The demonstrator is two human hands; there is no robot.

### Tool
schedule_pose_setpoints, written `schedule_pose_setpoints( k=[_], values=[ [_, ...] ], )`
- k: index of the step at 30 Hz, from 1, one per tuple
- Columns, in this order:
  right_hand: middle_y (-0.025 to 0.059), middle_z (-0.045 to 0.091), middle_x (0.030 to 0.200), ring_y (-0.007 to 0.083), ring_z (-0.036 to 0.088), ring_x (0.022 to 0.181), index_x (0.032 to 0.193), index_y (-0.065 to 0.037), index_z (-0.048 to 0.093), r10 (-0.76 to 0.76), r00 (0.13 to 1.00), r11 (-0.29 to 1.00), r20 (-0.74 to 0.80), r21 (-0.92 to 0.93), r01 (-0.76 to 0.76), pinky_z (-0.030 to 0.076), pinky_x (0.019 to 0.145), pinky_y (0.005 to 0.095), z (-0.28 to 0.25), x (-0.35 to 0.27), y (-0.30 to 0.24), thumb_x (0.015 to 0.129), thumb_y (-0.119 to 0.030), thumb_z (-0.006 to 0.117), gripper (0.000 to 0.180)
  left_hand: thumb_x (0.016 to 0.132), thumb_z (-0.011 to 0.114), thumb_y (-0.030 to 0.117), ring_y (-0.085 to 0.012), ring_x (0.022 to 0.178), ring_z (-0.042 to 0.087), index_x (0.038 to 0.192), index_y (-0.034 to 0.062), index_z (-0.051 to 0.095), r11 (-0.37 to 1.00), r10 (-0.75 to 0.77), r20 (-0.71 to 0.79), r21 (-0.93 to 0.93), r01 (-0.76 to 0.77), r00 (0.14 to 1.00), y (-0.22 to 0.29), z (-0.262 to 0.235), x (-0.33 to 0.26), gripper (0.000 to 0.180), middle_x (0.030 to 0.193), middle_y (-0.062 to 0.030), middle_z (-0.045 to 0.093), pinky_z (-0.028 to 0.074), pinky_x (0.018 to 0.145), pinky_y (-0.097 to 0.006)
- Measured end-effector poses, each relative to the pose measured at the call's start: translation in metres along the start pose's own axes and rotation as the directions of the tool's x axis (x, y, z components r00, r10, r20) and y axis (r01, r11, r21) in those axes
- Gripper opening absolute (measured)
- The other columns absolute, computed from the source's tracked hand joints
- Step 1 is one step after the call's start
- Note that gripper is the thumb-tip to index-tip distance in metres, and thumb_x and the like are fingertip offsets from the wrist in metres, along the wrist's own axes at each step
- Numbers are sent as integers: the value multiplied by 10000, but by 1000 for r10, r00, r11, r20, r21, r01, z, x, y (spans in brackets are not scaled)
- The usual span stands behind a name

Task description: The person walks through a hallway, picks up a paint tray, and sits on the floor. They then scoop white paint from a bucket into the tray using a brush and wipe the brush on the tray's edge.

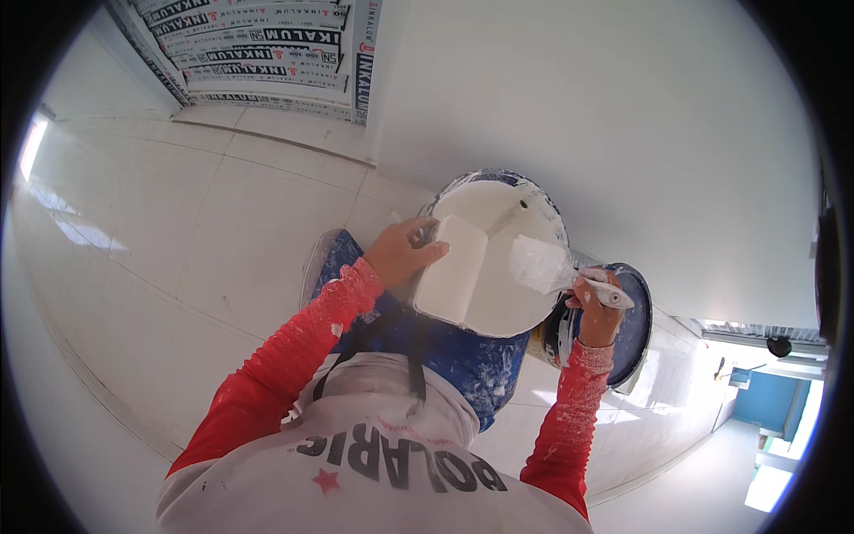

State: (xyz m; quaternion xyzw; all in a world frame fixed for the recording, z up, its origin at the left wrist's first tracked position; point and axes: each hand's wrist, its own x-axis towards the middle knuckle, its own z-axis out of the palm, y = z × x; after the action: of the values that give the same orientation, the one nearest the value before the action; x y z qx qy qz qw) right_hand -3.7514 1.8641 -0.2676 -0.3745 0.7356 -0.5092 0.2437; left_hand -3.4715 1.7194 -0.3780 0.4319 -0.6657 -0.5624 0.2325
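Note:
In front of me stands a round bucket (559, 214) of smooth white paste (503, 298), its rim smeared. My left hand (400, 255) is closed on the left edge of a white rectangular plate (452, 271) with rounded corners, held over the bucket's left side. The handle of a putty knife (538, 265) is gripped in my right hand (596, 307). White paste coats the broad blade, which points left above the bucket. A dark spot, perhaps a hole, shows near the far side of the bucket. Both red sleeves are dusted white.
A second container with a dark blue top (633, 331) stands just right of the bucket. Beyond the bucket rises a pale wall (605, 98). A panel covered in printed film (258, 53) is at the far left. Light tiled floor (187, 240) stretches left.

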Motion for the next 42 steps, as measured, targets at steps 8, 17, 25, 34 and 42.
schedule_pose_setpoints(
  k=[8, 17, 25, 34, 42],
  values=[
    [108, 594, 849, 182, 612, 637, 958, 25, 556, 50, 996, 909, -79, 418, -13, 518, 521, 265, 24, -43, -10, 792, -113, 664, 242, 762, 710, 492, -215, 786, 590, 1242, -18, 582, 998, -51, 18, -27, 51, 999, 4, -1, 0, 712, 897, -150, 641, 489, 746, -332],
    [98, 607, 848, 165, 617, 657, 911, 11, 571, 100, 994, 929, -33, 362, -82, 548, 550, 282, 54, -62, -3, 820, -96, 642, 157, 815, 696, 367, -125, 649, 541, 1237, 7, 594, 1000, 27, -22, -13, -27, 999, -2, 1, 3, 563, 739, -71, 606, 474, 613, -271],
    [89, 610, 823, 156, 615, 639, 923, -1, 576, 78, 996, 976, -36, 207, -69, 525, 527, 262, 16, -62, -3, 803, -122, 660, 190, 819, 687, 362, -135, 643, 582, 1255, 4, 578, 999, 31, 1, -35, -31, 1000, -3, 2, 3, 574, 742, -70, 617, 490, 604, -286],
    [151, 657, 953, 164, 631, 736, 941, -3, 579, -40, 998, 974, -37, 223, 48, 497, 602, 256, -2, -56, -10, 807, -39, 696, 182, 821, 686, 364, -123, 638, 571, 1260, -6, 572, 999, 48, -17, 5, -48, 999, -4, 2, 3, 585, 745, -70, 616, 487, 593, -272],
    [154, 648, 998, 204, 603, 936, 940, -57, 498, -333, 941, 913, -59, 229, 338, 474, 854, 329, 13, -55, -17, 791, -6, 682, 242, 824, 676, 384, -130, 644, 570, 1251, -12, 578, 1000, 29, -23, 4, -29, 999, -2, 3, 2, 590, 750, -78, 623, 486, 597, -272]
  ],
)
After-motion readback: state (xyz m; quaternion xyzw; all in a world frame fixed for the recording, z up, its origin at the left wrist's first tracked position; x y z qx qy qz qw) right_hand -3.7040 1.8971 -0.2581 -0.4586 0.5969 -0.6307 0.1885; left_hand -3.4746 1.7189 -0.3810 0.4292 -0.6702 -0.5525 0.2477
